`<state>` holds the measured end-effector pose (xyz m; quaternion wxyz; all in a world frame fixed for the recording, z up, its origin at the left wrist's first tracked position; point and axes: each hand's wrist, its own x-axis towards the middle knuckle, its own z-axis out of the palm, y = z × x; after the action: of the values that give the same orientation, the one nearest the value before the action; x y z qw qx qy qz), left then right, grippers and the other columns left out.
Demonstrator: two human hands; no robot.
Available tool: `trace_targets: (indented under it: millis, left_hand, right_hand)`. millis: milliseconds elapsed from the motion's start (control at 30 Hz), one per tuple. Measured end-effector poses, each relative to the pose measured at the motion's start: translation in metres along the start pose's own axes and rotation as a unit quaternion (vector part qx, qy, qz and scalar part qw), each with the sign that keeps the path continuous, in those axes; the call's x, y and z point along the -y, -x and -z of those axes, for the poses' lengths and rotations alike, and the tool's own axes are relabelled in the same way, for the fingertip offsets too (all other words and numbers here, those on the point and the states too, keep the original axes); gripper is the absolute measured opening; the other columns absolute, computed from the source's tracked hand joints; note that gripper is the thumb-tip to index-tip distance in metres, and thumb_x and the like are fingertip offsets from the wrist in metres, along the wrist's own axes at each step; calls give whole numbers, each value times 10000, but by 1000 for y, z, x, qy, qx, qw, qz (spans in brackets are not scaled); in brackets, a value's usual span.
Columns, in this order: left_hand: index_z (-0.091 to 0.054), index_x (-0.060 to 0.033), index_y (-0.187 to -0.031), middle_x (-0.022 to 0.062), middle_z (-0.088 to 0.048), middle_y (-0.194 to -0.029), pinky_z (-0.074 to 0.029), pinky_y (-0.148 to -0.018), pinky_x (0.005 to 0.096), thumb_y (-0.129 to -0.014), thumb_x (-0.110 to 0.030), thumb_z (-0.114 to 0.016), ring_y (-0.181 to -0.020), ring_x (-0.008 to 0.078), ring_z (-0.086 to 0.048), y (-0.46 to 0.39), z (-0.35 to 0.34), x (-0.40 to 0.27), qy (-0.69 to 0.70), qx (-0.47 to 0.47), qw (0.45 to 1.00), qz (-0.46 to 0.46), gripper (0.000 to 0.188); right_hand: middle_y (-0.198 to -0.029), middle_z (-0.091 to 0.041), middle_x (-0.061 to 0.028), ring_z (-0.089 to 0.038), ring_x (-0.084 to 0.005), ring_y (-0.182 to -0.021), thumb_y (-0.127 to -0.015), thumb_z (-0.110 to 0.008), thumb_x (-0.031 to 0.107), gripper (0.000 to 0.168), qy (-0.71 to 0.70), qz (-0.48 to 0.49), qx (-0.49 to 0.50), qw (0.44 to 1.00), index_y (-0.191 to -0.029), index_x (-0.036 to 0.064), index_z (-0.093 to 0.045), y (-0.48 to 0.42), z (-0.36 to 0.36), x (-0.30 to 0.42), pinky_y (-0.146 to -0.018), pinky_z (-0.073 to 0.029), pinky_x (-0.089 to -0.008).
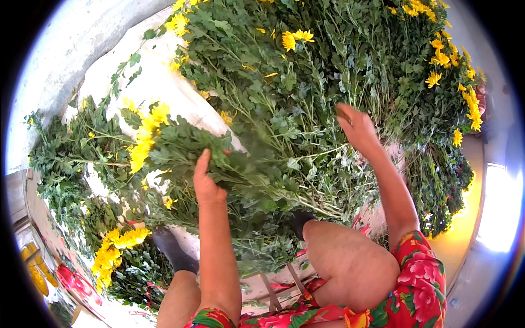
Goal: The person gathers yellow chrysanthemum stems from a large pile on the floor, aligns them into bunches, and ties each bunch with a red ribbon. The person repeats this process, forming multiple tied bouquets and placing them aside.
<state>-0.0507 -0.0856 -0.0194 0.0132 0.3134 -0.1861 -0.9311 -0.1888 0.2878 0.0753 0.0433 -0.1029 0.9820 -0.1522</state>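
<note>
My left hand is closed around a bunch of yellow chrysanthemums, gripping it by the leafy stems. The bunch's flower heads point to the left, and its cut stem ends reach to the lower right above my legs. Over a large heap of loose chrysanthemum stems hovers my right hand, its fingers bent and slightly apart. I see no stem between those fingers, though part of them is turned away from view.
Another bundle with yellow blooms lies at lower left, near my dark-socked foot. A pale sheet lies beneath the flowers. Red ribbon-like strips are scattered around. More bundled stems lie at right, and wooden slats show between my legs.
</note>
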Motion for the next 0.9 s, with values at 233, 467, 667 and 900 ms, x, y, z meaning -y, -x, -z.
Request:
trace_targets:
  millis: [233, 467, 667, 900]
  left_hand:
    - [-658, 25, -1187, 161, -721, -1076, -550, -945, 449, -996, -299, -578, -1029, 295, -688, 4, -9, 3, 18, 25, 999, 32, 384]
    - [-624, 31, -1274, 205, -704, -1156, -541, -969, 446, -992, -279, -585, -1099, 314, -668, 4, -13, 4, 54, 73, 994, 55, 421]
    - [-619, 28, -1289, 160, -713, -1180, -561, -952, 433, -983, -192, -596, -1086, 280, -684, 17, -36, -9, 67, 102, 992, 43, 377]
    - [-636, 18, -1273, 129, -710, -1199, -555, -964, 412, -980, -206, -610, -1067, 256, -693, 17, -27, 4, 68, 48, 995, 52, 369]
  right_hand:
    - [-977, -751, -178, -713, -367, -895, -933, -679, 225, 300, -125, -171, -110, 971, -1162, 32, -697, -78, -70, -3, -829, -545, -424]
    - [-983, -648, 16, -544, -35, -874, -1015, -640, 90, 163, -417, 4, -98, 904, -1153, 4, -629, -41, -33, 117, -784, -446, -216]
    - [-869, -657, 3, -536, -50, -738, -987, -631, 38, 138, -375, 48, -29, 925, -1124, 20, -632, 13, -58, 185, -666, -468, -223]
    - [-885, -617, -63, -584, -173, -735, -923, -608, -68, 254, -304, 161, -49, 938, -1149, 30, -670, 15, -74, 210, -668, -489, -289]
